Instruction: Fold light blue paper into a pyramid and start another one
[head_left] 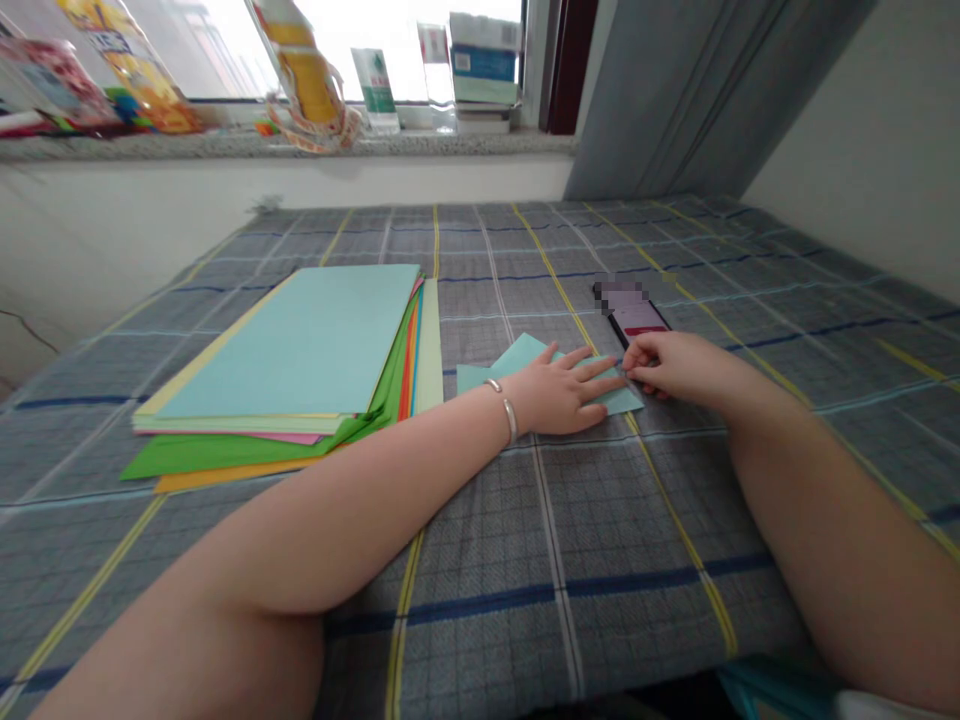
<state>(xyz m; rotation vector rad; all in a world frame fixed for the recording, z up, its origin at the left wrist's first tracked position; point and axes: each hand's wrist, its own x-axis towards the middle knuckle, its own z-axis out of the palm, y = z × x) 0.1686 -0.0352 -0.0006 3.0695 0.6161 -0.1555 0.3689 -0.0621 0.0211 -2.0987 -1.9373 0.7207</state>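
Folded paper (pixel 523 354), right of the paper stack (pixel 300 340): likely light, creases easily; hold by edges. Left hand (pixel 551 392) flat on it, fingers spread; right hand (pixel 671 364) fingers bunched at edge farthest from stack, can't tell if pinching.

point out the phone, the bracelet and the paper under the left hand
Phone (pixel 640 315), head view: on its screen
Bracelet (pixel 512 420), head view: on its lower part
Paper (pixel 523 353), head view: its part beyond the left hand (pixel 555 392)

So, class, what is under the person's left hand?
Light-blue paper lies under the left hand, showing beyond its edges, on checked cloth. The part directly beneath the hand is covered; any crease there cannot be seen.
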